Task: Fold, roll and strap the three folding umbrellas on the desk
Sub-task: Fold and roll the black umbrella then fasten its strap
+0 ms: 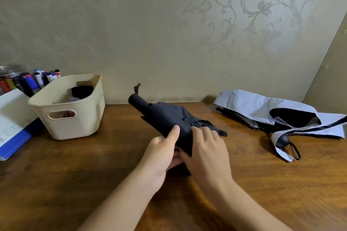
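A black folding umbrella (165, 116) is held above the middle of the wooden desk (75, 165), its handle end pointing up and to the far left with a short wrist loop on it. My left hand (163, 154) grips its lower part from the left, thumb lying on the fabric. My right hand (206, 152) lies over the canopy fabric on the right, fingers curled round it. A loose fold and the strap tab (222, 133) stick out to the right. A grey and black umbrella (262, 110) lies unrolled at the right, its round black handle (282, 140) facing me.
A cream plastic basket (71, 107) with dark items inside stands at the back left. Left of it lie a blue folder with papers (13, 127) and a jar of markers (22, 80). The patterned wall runs along the desk's far edge.
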